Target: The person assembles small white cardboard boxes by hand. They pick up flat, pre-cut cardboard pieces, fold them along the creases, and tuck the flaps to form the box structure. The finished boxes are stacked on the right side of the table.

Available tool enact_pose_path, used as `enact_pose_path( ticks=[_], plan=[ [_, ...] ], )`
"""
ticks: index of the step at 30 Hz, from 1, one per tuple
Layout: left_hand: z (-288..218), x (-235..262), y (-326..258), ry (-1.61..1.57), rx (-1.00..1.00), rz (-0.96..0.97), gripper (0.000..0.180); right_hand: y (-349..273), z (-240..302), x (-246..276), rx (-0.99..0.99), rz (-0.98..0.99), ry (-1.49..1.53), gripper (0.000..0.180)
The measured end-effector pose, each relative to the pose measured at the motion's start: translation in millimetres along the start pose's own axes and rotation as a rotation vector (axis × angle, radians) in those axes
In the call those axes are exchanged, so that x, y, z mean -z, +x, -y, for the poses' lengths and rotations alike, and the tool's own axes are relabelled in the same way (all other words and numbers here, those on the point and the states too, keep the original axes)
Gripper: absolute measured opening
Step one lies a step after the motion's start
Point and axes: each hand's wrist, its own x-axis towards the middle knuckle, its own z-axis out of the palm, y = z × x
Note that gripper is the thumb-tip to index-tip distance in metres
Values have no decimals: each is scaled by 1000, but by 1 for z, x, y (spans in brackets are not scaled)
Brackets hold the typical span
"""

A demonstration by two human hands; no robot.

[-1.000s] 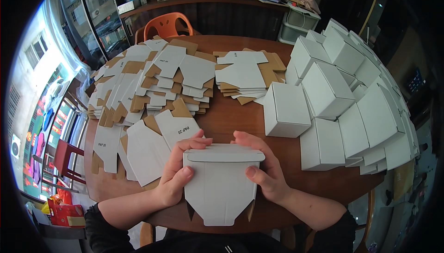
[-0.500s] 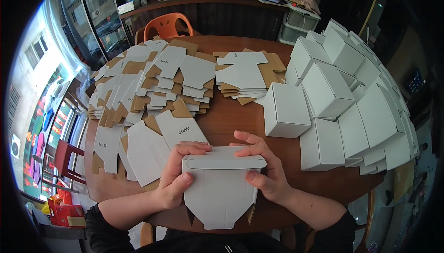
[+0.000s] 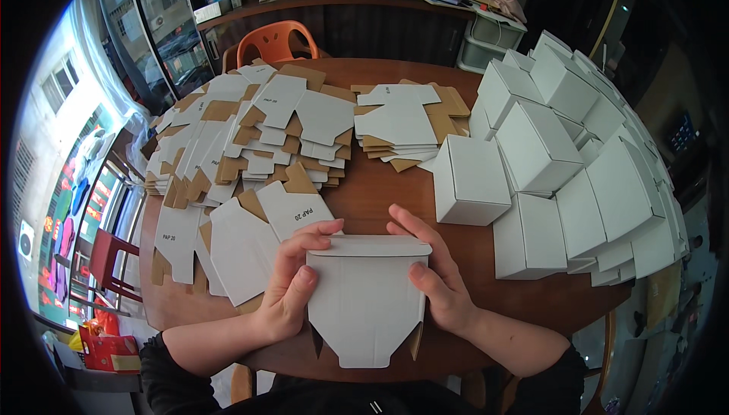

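Note:
Between my two hands, near the front edge of the table, a partly folded white cardboard box point(image 3: 366, 301) is held up with a wide panel facing me. A narrow folded lip runs along its top, and its lower end tapers to a tab. Brown inner flaps stick out at both lower sides. My left hand point(image 3: 292, 284) grips the left side, thumb at the edge and fingers curled over the upper corner. On the other side, my right hand point(image 3: 442, 282) presses its thumb against the upper right edge, while its index finger stretches up beyond the box.
Flat white-and-brown box blanks point(image 3: 250, 134) lie in overlapping piles at the left. A smaller stack of blanks point(image 3: 399, 119) sits mid-table. Finished white boxes point(image 3: 535, 149) are heaped at the right. An orange chair point(image 3: 277, 41) stands beyond the wooden table point(image 3: 380, 195).
The top lip has tipped down, so less of the top shows. The box has risen slightly. My right fingers have drawn off its top edge and point upward.

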Motion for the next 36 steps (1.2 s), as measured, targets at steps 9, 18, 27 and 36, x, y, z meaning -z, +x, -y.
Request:
enact_pose_path(
  ticks=[9,18,27,36],
  plan=[
    [-5,9,6,5,126,49,25,0,-1,3,107,55,-46,44],
    [-4,9,2,154,-102,110,23,3,-8,9,118,146,39,48],
    [-3,10,5,175,-167,202,21,2,0,8,37,86,61,38],
    [-6,7,4,187,-164,164,16,2,5,-1,111,42,-92,30]
  ],
)
